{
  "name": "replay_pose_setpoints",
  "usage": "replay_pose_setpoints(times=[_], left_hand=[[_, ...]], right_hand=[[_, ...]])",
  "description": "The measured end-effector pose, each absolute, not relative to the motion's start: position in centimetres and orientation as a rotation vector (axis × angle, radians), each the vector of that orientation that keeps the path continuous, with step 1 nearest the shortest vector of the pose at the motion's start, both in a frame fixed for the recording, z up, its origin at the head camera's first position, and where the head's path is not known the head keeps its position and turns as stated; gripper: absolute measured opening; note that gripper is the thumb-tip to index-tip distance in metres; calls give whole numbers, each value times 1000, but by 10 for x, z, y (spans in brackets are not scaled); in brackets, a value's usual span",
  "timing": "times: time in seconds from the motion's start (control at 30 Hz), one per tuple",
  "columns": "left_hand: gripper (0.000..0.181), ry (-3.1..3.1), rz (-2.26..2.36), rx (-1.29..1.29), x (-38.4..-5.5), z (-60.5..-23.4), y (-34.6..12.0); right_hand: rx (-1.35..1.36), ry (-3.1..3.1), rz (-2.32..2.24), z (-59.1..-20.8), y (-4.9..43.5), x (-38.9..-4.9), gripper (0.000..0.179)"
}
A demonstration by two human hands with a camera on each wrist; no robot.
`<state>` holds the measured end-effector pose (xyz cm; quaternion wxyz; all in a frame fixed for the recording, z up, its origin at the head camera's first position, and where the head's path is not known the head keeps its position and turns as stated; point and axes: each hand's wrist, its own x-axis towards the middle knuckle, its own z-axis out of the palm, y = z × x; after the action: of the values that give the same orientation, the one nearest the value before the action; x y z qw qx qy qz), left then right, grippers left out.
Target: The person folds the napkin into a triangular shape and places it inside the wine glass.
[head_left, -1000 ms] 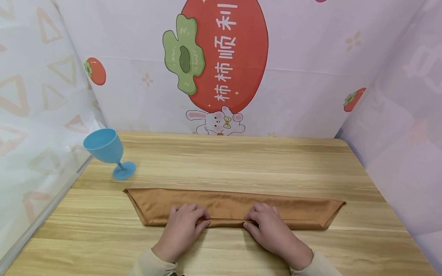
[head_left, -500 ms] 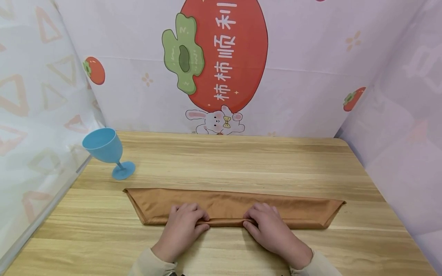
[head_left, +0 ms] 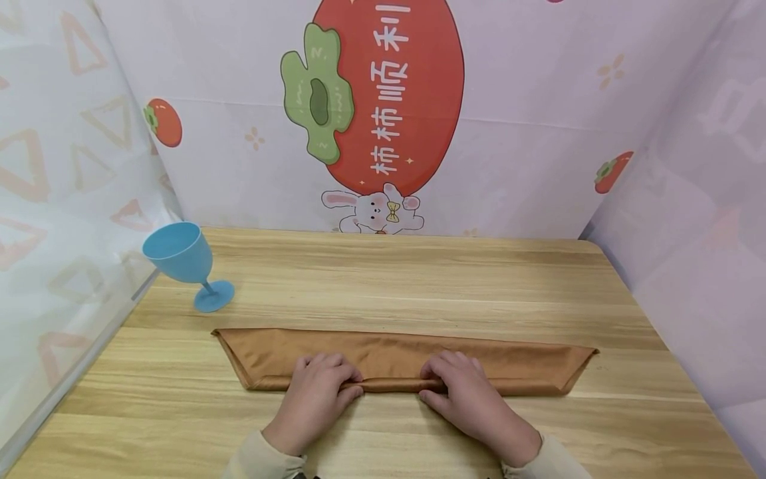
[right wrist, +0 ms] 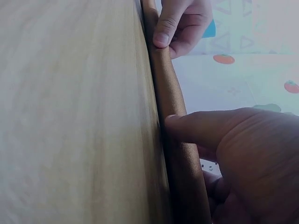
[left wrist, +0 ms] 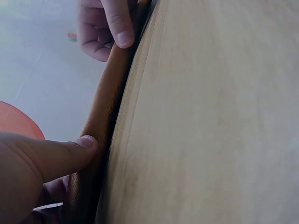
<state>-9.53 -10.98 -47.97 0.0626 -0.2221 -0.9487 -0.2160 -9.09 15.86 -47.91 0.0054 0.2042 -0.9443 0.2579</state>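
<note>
A brown, satin-like cloth (head_left: 391,359) lies across the table as a long folded strip, its near edge turned into a narrow roll. My left hand (head_left: 317,398) pinches that roll left of its middle, thumb on the near side and fingers over the top. To the right, my right hand (head_left: 469,400) holds the same roll in a like way. In the left wrist view the left thumb presses the rolled cloth (left wrist: 100,107). The right wrist view has the right thumb against the roll (right wrist: 170,88). Some fingertips are hidden behind the cloth.
A blue plastic goblet (head_left: 182,256) stands upright at the table's left, beyond the cloth's left tip. The wooden table (head_left: 407,279) meets a printed white sheet (head_left: 514,179) at the back, with more sheeting along both sides.
The rolled near edge has shifted very slightly away from me under my fingers. Both hands keep almost the same place, and the goblet stays put.
</note>
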Motion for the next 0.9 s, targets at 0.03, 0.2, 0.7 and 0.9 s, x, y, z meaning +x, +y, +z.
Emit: replay_pose_setpoints(times=[0.03,0.2,0.7,0.9], left_hand=[[11,-2868,-652,-670,-95,-480,-110],[9,-2870,-660,-662,-94,-479,-109],[6,-2869,-595,-651,-94,-479,-109],[6,-2854,-573,-648,-95,-481,-108]], right_hand=[[641,-2958,802,-479,159,-91,21],[643,-2960,779,-479,158,-91,23],[629,-2886,814,-481,156,-90,23],[638,-2868,786,-482,156,-91,19]])
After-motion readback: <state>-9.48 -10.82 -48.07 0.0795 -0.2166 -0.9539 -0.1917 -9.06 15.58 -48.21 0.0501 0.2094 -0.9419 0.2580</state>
